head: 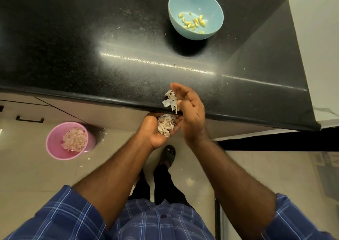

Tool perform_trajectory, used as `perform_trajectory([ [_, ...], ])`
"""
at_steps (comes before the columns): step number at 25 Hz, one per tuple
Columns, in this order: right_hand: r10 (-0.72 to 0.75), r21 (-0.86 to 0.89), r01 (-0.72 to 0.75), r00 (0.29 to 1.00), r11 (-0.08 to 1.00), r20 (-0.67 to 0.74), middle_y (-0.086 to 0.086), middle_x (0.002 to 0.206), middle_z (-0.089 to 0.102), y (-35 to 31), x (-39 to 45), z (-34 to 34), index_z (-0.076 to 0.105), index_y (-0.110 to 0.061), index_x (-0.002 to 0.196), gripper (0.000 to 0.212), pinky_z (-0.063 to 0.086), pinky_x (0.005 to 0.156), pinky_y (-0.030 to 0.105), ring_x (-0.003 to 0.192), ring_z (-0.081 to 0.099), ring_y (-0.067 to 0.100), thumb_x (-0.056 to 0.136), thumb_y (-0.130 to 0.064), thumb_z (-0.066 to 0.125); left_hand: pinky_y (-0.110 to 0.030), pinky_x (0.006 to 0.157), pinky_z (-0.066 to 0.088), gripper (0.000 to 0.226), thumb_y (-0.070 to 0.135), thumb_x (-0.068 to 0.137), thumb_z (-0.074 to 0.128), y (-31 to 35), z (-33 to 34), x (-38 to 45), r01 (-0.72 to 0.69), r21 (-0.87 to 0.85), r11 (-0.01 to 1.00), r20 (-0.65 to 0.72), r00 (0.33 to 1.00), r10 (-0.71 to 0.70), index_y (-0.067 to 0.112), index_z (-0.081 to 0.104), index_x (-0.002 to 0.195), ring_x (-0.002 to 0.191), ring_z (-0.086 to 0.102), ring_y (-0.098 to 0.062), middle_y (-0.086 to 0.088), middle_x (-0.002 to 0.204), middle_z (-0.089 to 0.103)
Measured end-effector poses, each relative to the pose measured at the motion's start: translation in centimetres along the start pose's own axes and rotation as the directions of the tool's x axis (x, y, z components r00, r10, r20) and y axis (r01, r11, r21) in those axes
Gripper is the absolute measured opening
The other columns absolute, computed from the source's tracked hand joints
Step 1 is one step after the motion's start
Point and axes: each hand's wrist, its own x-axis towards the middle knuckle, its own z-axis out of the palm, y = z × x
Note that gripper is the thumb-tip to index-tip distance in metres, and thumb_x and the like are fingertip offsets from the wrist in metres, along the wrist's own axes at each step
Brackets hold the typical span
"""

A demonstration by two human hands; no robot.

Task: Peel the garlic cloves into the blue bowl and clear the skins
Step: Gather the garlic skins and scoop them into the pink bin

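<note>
We're looking down on the broad black speckled stone tabletop [91, 43], its rounded front edge running across the middle of our view. Far back on it sits the pale blue round bowl [196, 13], well apart from both hands, with a scatter of yellow peeled garlic cloves [193, 23] lying in its bottom. Down on the beige tiled floor [27, 175], off to our left, stands the pink plastic bin [70, 140], holding a heap of papery skins; a few stray flakes lie on the tiles beside it.

Now the hands, right at the tabletop's front edge. Our right hand [190, 111] stands on its side over the edge, fingers loosely curved, and against its palm side there's a clump of white papery garlic skins [171, 102]; we can't quite tell whether the thumb pins them or just touches. Just below it, off the edge, our left hand [159, 129] is cupped palm up, fingers curled around a second pile of dry skins [166, 125]. The two hands nearly touch.
</note>
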Motion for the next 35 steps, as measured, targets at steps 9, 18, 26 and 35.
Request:
perform_trajectory([
  [9,-0.031,-0.264,0.072,0.987,0.962,0.159,0.008,0.119,0.072,-1.1,6.8,-0.4,0.069,-0.004,0.119,0.041,0.054,0.100,0.045,0.115,0.067,0.019,0.087,-0.016,0.046,-0.042,0.097,0.052,0.042,0.027,0.108,0.038,0.2,0.0,-0.4,-0.027,0.037,0.999,-0.018,0.999,0.028,0.000,0.069,0.113,0.091,0.076,-0.034,-0.023,0.107,0.075],
  [18,-0.052,-0.121,0.078,0.978,0.990,0.201,0.014,0.115,0.074,-1.1,2.4,-1.0,0.070,-0.007,0.113,0.036,0.051,0.104,0.052,0.115,0.068,0.026,0.088,-0.008,0.044,-0.045,0.115,0.042,0.041,0.028,0.108,0.037,0.5,-0.9,0.4,-0.012,-0.006,1.000,0.060,0.998,0.012,0.005,0.067,0.124,0.113,0.070,-0.032,-0.017,0.128,0.069],
  [26,-0.094,-0.160,0.142,0.957,0.977,0.274,0.012,0.114,0.075,0.4,0.2,0.0,0.073,-0.006,0.111,0.039,0.054,0.098,0.052,0.111,0.069,0.026,0.083,-0.009,0.046,-0.036,0.087,0.061,0.031,0.018,0.102,0.041,0.4,-0.9,0.1,-0.005,-0.039,0.999,0.084,0.996,0.008,0.006,0.066,0.116,0.108,0.069,-0.024,-0.012,0.116,0.071],
  [35,-0.100,-0.150,0.121,0.985,0.981,0.138,0.012,0.117,0.073,0.2,0.2,-0.5,0.071,-0.004,0.114,0.039,0.054,0.099,0.046,0.114,0.068,0.024,0.085,-0.008,0.046,-0.040,0.091,0.058,0.033,0.023,0.106,0.043,0.6,-1.4,0.2,-0.009,-0.018,1.000,0.121,0.993,0.011,0.006,0.067,0.121,0.109,0.072,-0.027,-0.015,0.122,0.071],
])
